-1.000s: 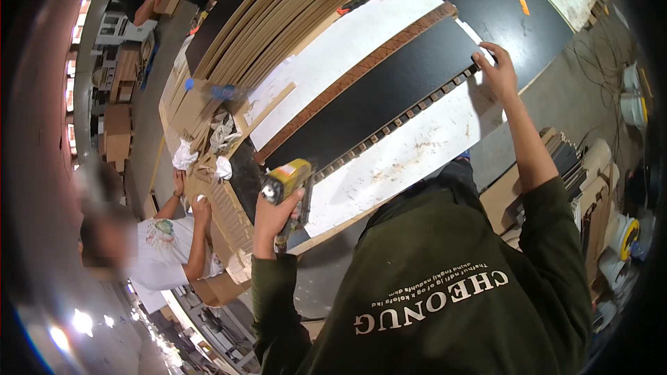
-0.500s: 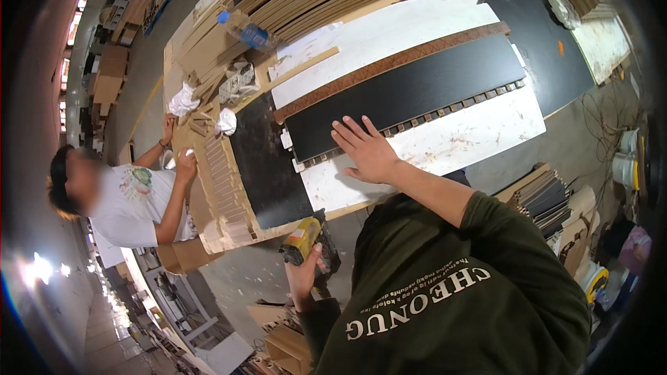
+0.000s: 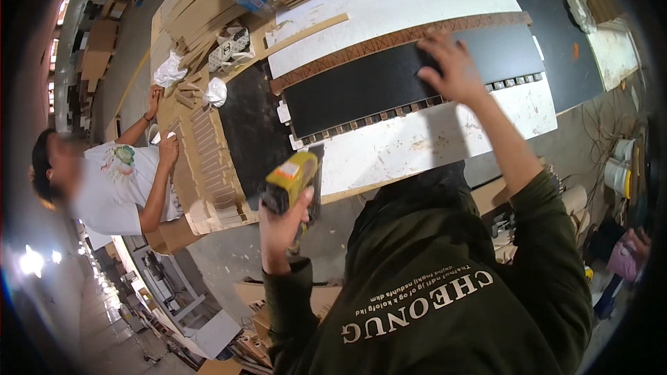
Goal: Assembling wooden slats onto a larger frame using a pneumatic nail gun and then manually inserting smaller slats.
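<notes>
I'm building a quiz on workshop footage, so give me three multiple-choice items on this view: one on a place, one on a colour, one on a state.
1. Where does the right hand rest?
A. on the black panel
B. on the floor
C. on the blue bottle

2. What colour is the body of the power tool?
A. red
B. yellow
C. white

3. How is the power tool held?
A. lying on the workbench
B. hanging from a hook
C. gripped in the left hand, off the bench

Answers: 1 A, the palm lies flat on the dark board. 2 B, its housing is yellow. 3 C, fingers wrap its handle before the bench edge.
</notes>
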`<action>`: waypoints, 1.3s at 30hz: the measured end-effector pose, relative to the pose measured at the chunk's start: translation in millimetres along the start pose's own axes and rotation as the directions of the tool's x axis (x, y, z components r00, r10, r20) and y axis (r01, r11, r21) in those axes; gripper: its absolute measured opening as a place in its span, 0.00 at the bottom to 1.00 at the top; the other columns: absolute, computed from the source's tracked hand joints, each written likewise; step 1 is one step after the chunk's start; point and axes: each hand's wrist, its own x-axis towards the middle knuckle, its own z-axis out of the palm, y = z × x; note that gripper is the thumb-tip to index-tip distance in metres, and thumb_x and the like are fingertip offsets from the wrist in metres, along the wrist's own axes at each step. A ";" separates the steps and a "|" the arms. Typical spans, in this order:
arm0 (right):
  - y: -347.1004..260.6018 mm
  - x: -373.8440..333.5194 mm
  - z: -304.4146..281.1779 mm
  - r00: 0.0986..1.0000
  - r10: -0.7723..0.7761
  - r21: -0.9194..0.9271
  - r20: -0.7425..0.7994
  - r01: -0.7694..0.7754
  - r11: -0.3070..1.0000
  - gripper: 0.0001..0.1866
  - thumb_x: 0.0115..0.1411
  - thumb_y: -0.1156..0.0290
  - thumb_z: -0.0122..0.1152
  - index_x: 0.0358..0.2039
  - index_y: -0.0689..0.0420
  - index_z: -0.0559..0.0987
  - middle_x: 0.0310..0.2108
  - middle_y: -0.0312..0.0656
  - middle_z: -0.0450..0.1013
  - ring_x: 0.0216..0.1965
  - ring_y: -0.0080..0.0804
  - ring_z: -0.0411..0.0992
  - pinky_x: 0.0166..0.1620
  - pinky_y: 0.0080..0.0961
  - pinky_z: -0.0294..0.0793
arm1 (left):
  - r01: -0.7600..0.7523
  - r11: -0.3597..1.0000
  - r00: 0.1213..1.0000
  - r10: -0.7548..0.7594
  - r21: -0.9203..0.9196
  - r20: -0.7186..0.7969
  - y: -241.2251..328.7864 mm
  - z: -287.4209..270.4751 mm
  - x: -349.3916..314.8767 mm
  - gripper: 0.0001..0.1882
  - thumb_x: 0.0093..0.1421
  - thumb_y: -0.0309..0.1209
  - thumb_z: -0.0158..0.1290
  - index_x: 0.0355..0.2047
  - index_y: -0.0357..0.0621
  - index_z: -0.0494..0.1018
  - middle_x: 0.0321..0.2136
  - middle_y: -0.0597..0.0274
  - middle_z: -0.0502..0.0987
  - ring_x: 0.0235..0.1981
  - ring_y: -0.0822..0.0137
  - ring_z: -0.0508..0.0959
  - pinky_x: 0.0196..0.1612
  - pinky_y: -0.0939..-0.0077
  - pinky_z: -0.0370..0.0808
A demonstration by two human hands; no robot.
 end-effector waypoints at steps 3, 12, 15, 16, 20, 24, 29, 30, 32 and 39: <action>58.8 -3.3 -12.5 0.981 0.129 -0.100 -0.145 -0.145 0.984 0.31 0.57 0.48 0.59 0.59 0.44 0.68 0.64 0.43 0.58 0.67 0.44 0.52 0.65 0.54 0.49 | -0.076 0.989 0.992 0.062 0.128 0.110 27.8 15.2 32.4 0.17 0.53 0.33 0.62 0.38 0.33 0.76 0.22 0.67 0.75 0.17 0.80 0.70 0.21 0.83 0.69; 67.4 -8.2 -9.5 0.930 0.240 -0.178 -0.278 -0.296 0.938 0.33 0.58 0.42 0.54 0.59 0.46 0.68 0.63 0.43 0.59 0.67 0.42 0.52 0.66 0.51 0.48 | -0.075 0.976 0.965 0.020 0.204 0.260 48.8 30.8 73.9 0.12 0.54 0.30 0.62 0.35 0.34 0.76 0.19 0.70 0.73 0.15 0.81 0.69 0.19 0.85 0.67; 65.8 -8.4 -9.1 0.926 0.257 -0.188 -0.278 -0.315 0.930 0.33 0.58 0.41 0.54 0.59 0.45 0.67 0.63 0.41 0.59 0.67 0.40 0.52 0.67 0.50 0.49 | -0.051 0.980 0.965 -0.001 0.193 0.262 48.8 27.5 76.2 0.12 0.54 0.29 0.61 0.35 0.34 0.76 0.19 0.70 0.73 0.15 0.81 0.69 0.19 0.84 0.67; 66.0 -8.2 -8.9 0.923 0.261 -0.194 -0.283 -0.321 0.927 0.33 0.58 0.41 0.54 0.59 0.45 0.68 0.63 0.41 0.59 0.67 0.40 0.52 0.67 0.49 0.48 | -0.056 0.982 0.965 0.006 0.182 0.262 52.2 28.9 74.9 0.12 0.54 0.29 0.61 0.35 0.34 0.75 0.18 0.70 0.72 0.15 0.81 0.68 0.18 0.84 0.67; 63.9 -8.5 -10.5 0.918 0.278 -0.201 -0.282 -0.340 0.919 0.33 0.58 0.41 0.53 0.59 0.44 0.68 0.64 0.39 0.59 0.67 0.38 0.52 0.67 0.47 0.48 | -0.068 0.972 0.957 0.000 0.225 0.289 55.3 28.4 77.0 0.11 0.54 0.29 0.61 0.34 0.34 0.75 0.18 0.70 0.72 0.15 0.81 0.68 0.18 0.84 0.67; 65.4 -8.4 -10.4 0.919 0.273 -0.188 -0.285 -0.332 0.924 0.32 0.58 0.41 0.53 0.59 0.44 0.68 0.64 0.39 0.59 0.67 0.38 0.52 0.67 0.47 0.48 | -0.096 0.968 0.955 0.024 0.232 0.294 57.0 31.4 78.6 0.11 0.54 0.28 0.60 0.35 0.34 0.74 0.19 0.69 0.72 0.15 0.81 0.68 0.17 0.84 0.67; 65.4 -7.5 -10.0 0.917 0.269 -0.168 -0.295 -0.327 0.930 0.32 0.57 0.43 0.55 0.59 0.44 0.68 0.64 0.39 0.58 0.67 0.39 0.52 0.67 0.48 0.48 | -0.123 0.968 0.947 0.049 0.219 0.317 55.0 28.7 82.4 0.12 0.55 0.28 0.60 0.37 0.34 0.74 0.19 0.69 0.72 0.15 0.80 0.68 0.17 0.84 0.67; 64.7 -7.7 -11.0 0.916 0.266 -0.170 -0.300 -0.326 0.930 0.32 0.57 0.43 0.55 0.59 0.44 0.68 0.64 0.39 0.58 0.67 0.39 0.52 0.67 0.48 0.48 | -0.128 0.958 0.948 0.042 0.258 0.315 55.1 28.9 82.6 0.12 0.55 0.29 0.60 0.37 0.34 0.74 0.19 0.69 0.72 0.15 0.80 0.68 0.17 0.84 0.67; 66.3 -7.7 -16.8 0.921 0.283 -0.112 -0.268 -0.322 0.940 0.32 0.56 0.46 0.58 0.58 0.45 0.68 0.64 0.41 0.57 0.68 0.40 0.50 0.67 0.49 0.47 | -0.159 0.943 0.944 0.059 0.291 0.325 60.2 31.5 84.6 0.13 0.55 0.30 0.60 0.37 0.34 0.75 0.18 0.69 0.72 0.14 0.80 0.68 0.17 0.83 0.67; 111.0 -41.3 -42.7 0.830 0.508 -0.077 -0.229 -0.536 0.841 0.38 0.52 0.41 0.61 0.60 0.44 0.66 0.66 0.44 0.53 0.69 0.45 0.46 0.66 0.58 0.41 | -0.135 0.881 0.956 -0.004 0.453 0.292 63.1 38.7 72.9 0.17 0.52 0.36 0.62 0.33 0.33 0.76 0.17 0.66 0.73 0.15 0.78 0.71 0.19 0.82 0.69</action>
